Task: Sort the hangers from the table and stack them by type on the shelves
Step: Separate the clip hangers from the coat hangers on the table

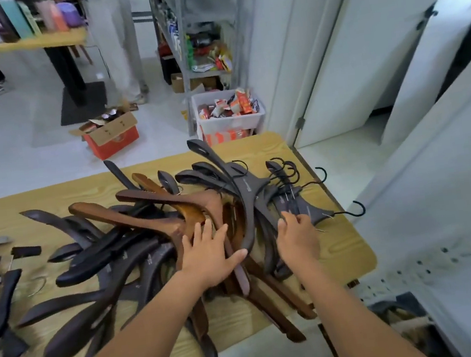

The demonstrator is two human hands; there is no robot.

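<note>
A big heap of wooden hangers covers the light wood table [343, 242]. Brown hangers [156, 217] lie in the middle, dark grey hangers [244, 189] with black hooks to the right, black-brown ones [96, 263] to the left. My left hand [211, 255] lies flat with straight fingers on the brown hangers in the middle of the heap. My right hand [297, 233] has its fingers curled round the shoulder of a dark grey hanger [306, 211] near the table's right edge.
Small black clip pieces [25, 251] lie at the table's left. Beyond the table stand a metal shelf rack [181, 36], a white bin of packets [229, 113] and an open red box [110, 134] on the floor. People stand by a far table. White doors are at right.
</note>
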